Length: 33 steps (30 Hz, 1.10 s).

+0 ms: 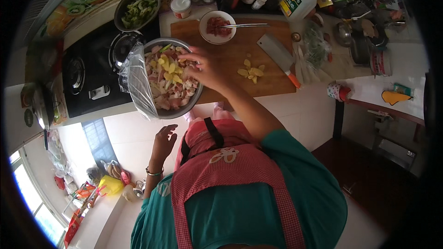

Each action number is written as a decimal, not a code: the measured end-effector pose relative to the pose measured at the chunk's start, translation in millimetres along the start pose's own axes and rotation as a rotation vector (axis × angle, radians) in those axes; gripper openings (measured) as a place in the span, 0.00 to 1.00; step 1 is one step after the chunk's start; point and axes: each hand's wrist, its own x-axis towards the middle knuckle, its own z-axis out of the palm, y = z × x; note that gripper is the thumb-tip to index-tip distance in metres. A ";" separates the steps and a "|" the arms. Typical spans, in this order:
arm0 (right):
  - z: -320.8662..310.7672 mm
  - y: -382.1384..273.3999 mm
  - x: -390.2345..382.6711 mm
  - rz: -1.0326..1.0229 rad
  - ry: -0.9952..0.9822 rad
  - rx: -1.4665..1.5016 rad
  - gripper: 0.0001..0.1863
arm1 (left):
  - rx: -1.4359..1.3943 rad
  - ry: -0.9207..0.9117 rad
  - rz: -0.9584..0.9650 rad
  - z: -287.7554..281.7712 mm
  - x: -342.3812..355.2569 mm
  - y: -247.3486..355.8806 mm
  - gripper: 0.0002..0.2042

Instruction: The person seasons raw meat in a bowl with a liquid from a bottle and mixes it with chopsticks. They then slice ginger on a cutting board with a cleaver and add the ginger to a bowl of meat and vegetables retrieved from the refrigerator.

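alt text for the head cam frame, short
A person's right hand reaches over a metal bowl of chopped meat and vegetables at a wooden cutting board; the left hand hangs free below. A cleaver lies on the board.

Bowl [152, 106] left of board [230, 60] — cleaver [279, 57] on it.
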 end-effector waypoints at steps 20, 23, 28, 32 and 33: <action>-182.7 158.6 -153.5 0.749 0.297 0.341 0.22 | 0.036 -0.056 0.003 3.4 11.7 2.6 0.17; -190.4 132.7 -141.0 0.796 0.232 0.400 0.22 | 0.015 -0.057 -0.011 9.0 9.7 1.0 0.18; -193.2 120.7 -118.5 0.674 0.168 0.234 0.24 | 0.010 -0.056 -0.025 15.4 6.8 2.0 0.18; -189.9 132.0 -105.9 0.605 0.148 -0.085 0.23 | 0.001 -0.043 -0.040 18.4 2.5 0.8 0.19; -186.6 136.9 -104.1 0.516 0.143 -0.229 0.24 | 0.004 -0.043 -0.051 19.2 1.4 1.6 0.19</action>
